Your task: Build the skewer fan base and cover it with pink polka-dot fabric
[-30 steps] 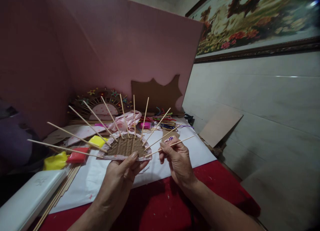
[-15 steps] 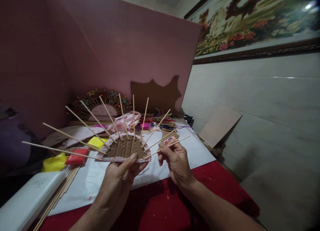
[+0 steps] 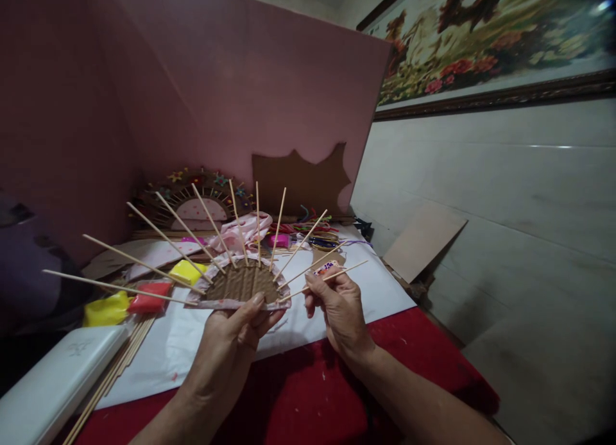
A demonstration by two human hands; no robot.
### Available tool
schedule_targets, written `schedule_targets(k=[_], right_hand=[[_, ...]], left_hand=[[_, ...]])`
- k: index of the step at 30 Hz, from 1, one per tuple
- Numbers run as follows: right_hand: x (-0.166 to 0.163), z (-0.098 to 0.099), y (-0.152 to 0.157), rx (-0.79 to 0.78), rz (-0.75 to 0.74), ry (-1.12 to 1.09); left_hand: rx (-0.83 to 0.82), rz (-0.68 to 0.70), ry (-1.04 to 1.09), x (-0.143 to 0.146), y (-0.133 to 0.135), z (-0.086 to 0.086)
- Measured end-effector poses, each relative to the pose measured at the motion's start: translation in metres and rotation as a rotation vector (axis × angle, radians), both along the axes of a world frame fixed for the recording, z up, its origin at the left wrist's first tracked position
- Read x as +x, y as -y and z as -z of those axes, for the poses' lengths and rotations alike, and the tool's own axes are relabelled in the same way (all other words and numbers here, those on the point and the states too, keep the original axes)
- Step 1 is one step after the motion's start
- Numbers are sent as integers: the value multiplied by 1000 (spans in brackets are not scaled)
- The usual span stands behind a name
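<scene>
My left hand [image 3: 235, 336] grips the lower edge of a half-round corrugated cardboard piece [image 3: 243, 283], thumb on top. Several thin wooden skewers [image 3: 168, 241] fan out from its curved edge. A pink patterned fabric strip edges its base. My right hand [image 3: 337, 304] pinches the rightmost skewer [image 3: 337, 275] between thumb and fingers, close to the cardboard's right corner. A small purple-and-white thing shows at the fingertips.
White paper [image 3: 289, 317] lies on a red cloth [image 3: 312, 400]. Yellow and red clay packets [image 3: 129, 301], loose skewers [image 3: 110, 377], a white box [image 3: 52, 384], pipe cleaners [image 3: 308, 230], a finished decorated fan [image 3: 192, 198] and cardboard scraps [image 3: 301, 179] stand behind. A tiled wall rises on the right.
The fan and both hands shifted slightly left and up; the grips stay the same.
</scene>
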State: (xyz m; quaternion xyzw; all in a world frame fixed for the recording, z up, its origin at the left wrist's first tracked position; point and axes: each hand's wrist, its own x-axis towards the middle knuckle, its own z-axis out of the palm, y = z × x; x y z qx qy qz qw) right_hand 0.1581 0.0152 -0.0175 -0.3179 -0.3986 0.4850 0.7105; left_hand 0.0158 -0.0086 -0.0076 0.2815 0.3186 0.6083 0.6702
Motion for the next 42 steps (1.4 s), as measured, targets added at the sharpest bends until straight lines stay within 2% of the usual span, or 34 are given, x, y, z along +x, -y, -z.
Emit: schedule_targets(k=[15,35,42], right_hand=[[-3,-1,-2,-52,47,-56],[-3,0,-4,-90,29,-92],[2,2,-3,-95,-20,28]], left_hand=[[-29,-10,11,2,1,-3],[-10,31,8,2,0,0],[-12,24,12,2,-6,-1]])
